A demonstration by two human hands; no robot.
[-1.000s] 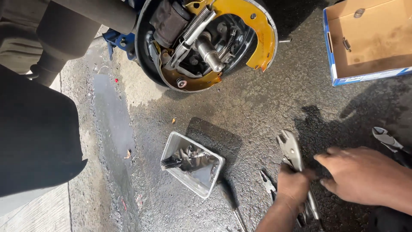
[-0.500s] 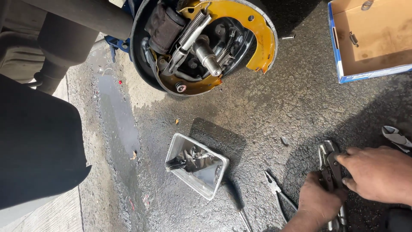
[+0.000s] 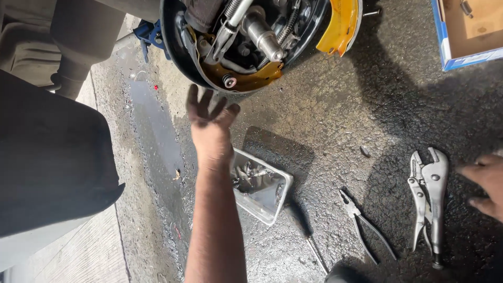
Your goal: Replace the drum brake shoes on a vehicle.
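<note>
Locking pliers (image 3: 434, 194) lie on asphalt, just beside right hand (image 3: 486, 183), fingers open | left hand (image 3: 209, 128) spread wide, empty, near brake drum (image 3: 251, 47) | earlier both hands held the pliers.

Hard daylight, outdoor, coming from upper right. Asphalt (image 3: 335, 120) wet-looking, bright specular sheen across the middle. Deep shadow right side, over the pliers (image 3: 430, 196); right hand (image 3: 484, 183) half in shade. Tray (image 3: 260, 191) throws a sharp dark shadow up and right. Left hand (image 3: 209, 126) slightly motion-blurred at fingertips. Yellow shoe (image 3: 340, 26) near blown out. Dark mass at left underexposed, no detail. Centre sharp, mild wide-angle stretch at edges
</note>
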